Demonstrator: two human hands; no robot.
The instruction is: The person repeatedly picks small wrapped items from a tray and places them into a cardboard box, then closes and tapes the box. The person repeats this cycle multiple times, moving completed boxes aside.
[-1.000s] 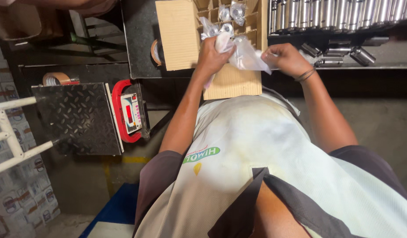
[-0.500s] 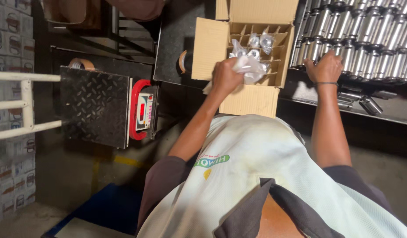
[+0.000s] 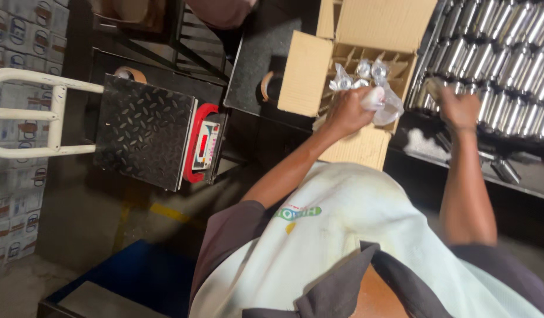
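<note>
My left hand (image 3: 350,111) is closed on a clear plastic bag (image 3: 385,101) that wraps a pale object, held over the open cardboard box (image 3: 301,73). The box has card dividers, and a few wrapped shiny pieces (image 3: 366,70) stand in its cells. My right hand (image 3: 458,108) has reached right to the rows of shiny metal cylinders (image 3: 507,53). Its fingers curl around the end of one metal cylinder (image 3: 430,88) at the near edge of the rows. The picture is blurred there.
A black chequer-plate platform scale (image 3: 145,138) with a red display unit (image 3: 204,144) stands on the left, beside a white tubular handle (image 3: 48,112). Two tape rolls (image 3: 130,73) (image 3: 266,85) lie near it. Stacked printed cartons (image 3: 7,176) line the far left; a blue mat (image 3: 136,277) lies below.
My right hand let go of the plastic bag and moved right to the metal cylinders. My left hand kept the bag over the box. The view shifted towards the left.
</note>
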